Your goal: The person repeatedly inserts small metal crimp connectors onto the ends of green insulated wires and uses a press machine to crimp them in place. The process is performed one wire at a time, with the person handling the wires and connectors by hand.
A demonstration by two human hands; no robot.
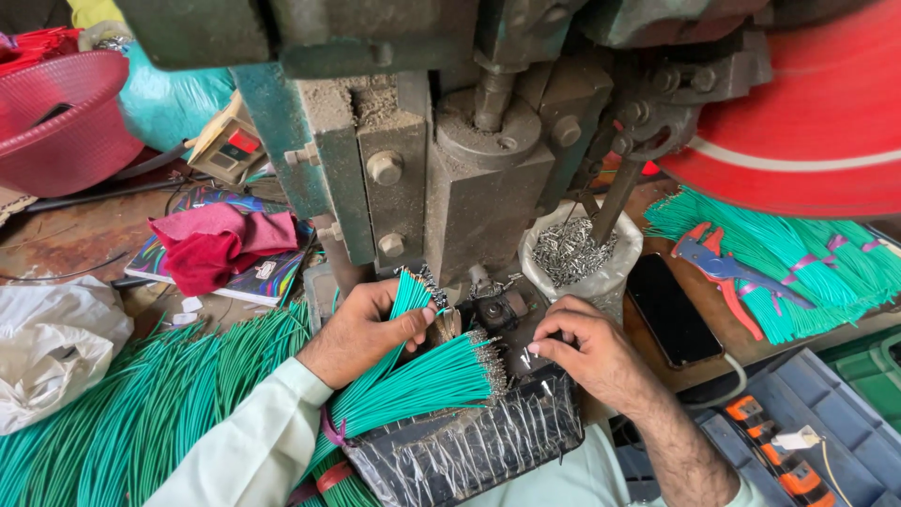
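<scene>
My left hand (pixel 361 330) grips a few green wires (pixel 407 299) with metal tips, held up toward the base of a grimy green press machine (pixel 450 160). A bundle of green wires with crimped ends (pixel 427 383) lies below it, fanned across a black tray wrapped in clear plastic (pixel 469 449). My right hand (pixel 587 349) rests on the tray's top edge, fingertips pinched at small metal terminals (pixel 527 359) by the press die (pixel 493 310). Whether it holds one is too small to tell.
A plastic bag of metal terminals (pixel 571 252) sits behind my right hand. A black phone (pixel 672 310), red-blue wire strippers (pixel 723 272) and tied green wire bundles (pixel 807 263) lie right. Loose green wires (pixel 141 413) spread left. A red flywheel (pixel 807 122) hangs top right; a red cloth (pixel 221 244) and a red basket (pixel 66 113) sit at the left.
</scene>
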